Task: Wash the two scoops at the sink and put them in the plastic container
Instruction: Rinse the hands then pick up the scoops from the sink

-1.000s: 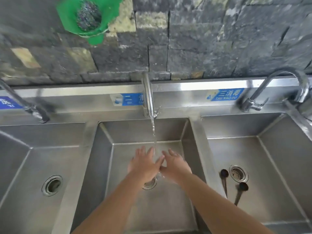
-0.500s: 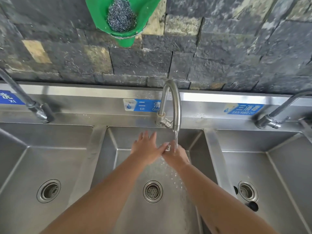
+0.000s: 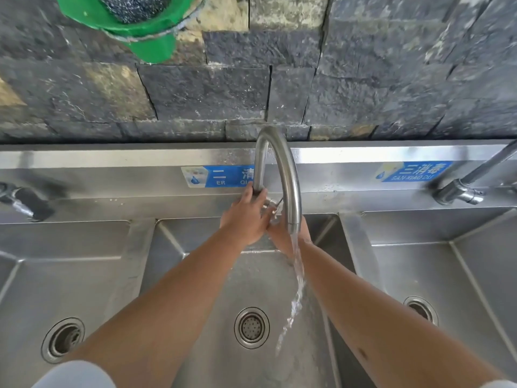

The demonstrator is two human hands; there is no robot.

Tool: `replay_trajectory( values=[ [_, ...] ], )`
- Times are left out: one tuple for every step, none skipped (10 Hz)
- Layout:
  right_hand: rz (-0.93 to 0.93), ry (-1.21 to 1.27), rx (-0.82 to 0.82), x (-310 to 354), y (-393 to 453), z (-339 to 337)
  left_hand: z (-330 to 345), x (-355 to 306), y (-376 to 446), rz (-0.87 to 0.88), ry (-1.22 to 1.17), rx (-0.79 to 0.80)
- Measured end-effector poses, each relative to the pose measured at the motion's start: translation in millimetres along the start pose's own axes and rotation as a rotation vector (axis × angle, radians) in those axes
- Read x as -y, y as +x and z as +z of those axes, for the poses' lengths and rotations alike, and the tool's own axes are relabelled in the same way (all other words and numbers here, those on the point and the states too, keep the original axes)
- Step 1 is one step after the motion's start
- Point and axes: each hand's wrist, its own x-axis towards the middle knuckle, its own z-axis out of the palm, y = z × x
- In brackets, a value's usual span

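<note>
Neither scoop and no plastic container is in view. My left hand (image 3: 246, 217) reaches to the foot of the curved steel faucet (image 3: 279, 163) over the middle basin (image 3: 251, 281), its fingers curled around the pipe by the valve lever. My right hand (image 3: 282, 235) lies just below and right of it, under the spout, mostly hidden by the left hand and the pipe. A stream of water (image 3: 298, 275) runs from the spout past my right wrist into the basin.
The steel counter has three basins: the left basin (image 3: 56, 275), the middle one with its drain (image 3: 251, 327), and the right basin (image 3: 419, 261). More faucets stand at far left (image 3: 25, 203) and far right (image 3: 461, 189). A green holder with steel wool (image 3: 134, 23) hangs on the stone wall.
Both hands moved up from under the stream to the faucet's base. My view shifted forward and left, so the two dark scoops in the right basin dropped out of sight.
</note>
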Motion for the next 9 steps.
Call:
replay_trajectory(
  values=[
    [0.026, -0.096, 0.015, -4.3, 9.9, 5.9, 7.0, 5.1, 0.9, 0.014, -0.061, -0.016],
    [-0.033, -0.093, 0.050, -3.1, 13.8, 0.5, 8.4, 5.8, -0.9, -0.015, -0.093, -0.017],
    [-0.021, -0.066, 0.141, -5.7, 15.9, -10.6, 5.8, 1.9, -4.5, -0.050, -0.090, 0.024],
    [0.049, -0.112, 0.192, -6.3, 16.0, -13.6, 1.1, -0.7, -8.1, -0.048, -0.084, 0.068],
    [-0.018, -0.227, 0.126, 0.4, 5.1, -18.4, -7.6, -2.2, -9.6, -0.038, -0.094, 0.132],
    [-0.112, -0.216, 0.160, 8.5, -15.9, -20.5, -11.5, -5.5, -20.5, -0.016, -0.090, 0.178],
    [-0.062, -0.230, 0.208, 5.6, -51.0, -21.2, -2.3, -8.1, -49.2, -0.006, -0.043, 0.159],
    [-0.045, -0.073, 0.305, -5.8, -97.5, -21.3, 11.4, -6.3, -88.2, -0.014, 0.042, 0.211],
    [-0.022, -0.025, 0.396, -17.7, -145.9, -18.6, 25.9, -5.5, -134.4, 0.020, 0.045, 0.238]
  ],
)
